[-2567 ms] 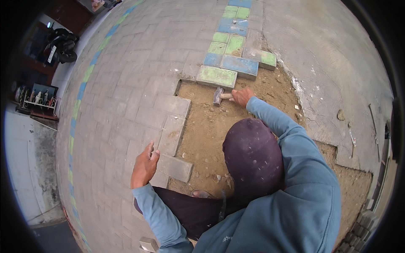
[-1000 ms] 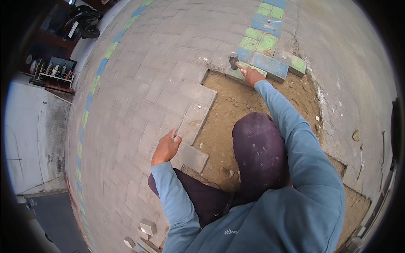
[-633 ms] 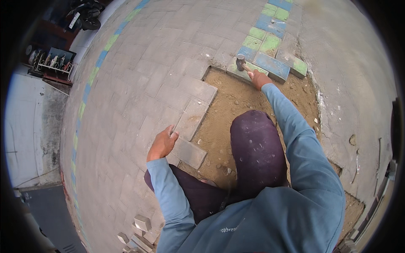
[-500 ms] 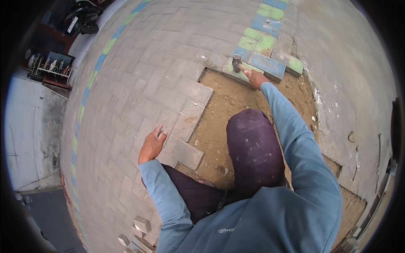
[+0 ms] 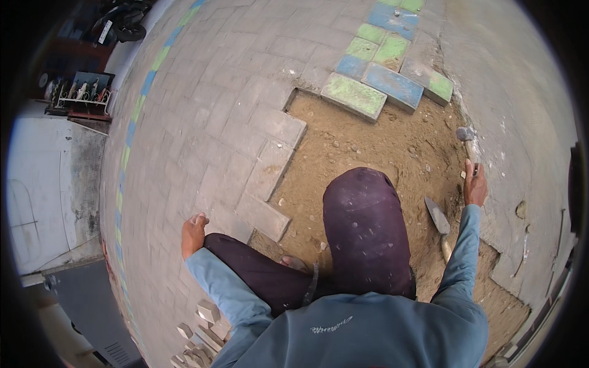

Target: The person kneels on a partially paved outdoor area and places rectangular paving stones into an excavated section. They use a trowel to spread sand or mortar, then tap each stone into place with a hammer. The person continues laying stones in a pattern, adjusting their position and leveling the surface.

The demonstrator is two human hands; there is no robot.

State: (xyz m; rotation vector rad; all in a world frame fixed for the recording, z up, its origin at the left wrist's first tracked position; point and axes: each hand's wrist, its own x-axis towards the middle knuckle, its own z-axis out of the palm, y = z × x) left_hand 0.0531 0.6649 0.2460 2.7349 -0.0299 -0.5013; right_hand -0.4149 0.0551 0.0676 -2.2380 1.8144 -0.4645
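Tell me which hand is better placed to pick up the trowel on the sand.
Right. The right hand grips a metal-headed hammer but sits close to the steel-bladed trowel lying on the sand. The left hand rests on the grey pavers, across the raised knee.

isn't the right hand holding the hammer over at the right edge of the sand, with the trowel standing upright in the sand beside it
Not quite. In the head view the trowel lies flat on the sand, not upright. The rest holds: the right hand grips the hammer at the right edge of the sand, with the trowel beside it.
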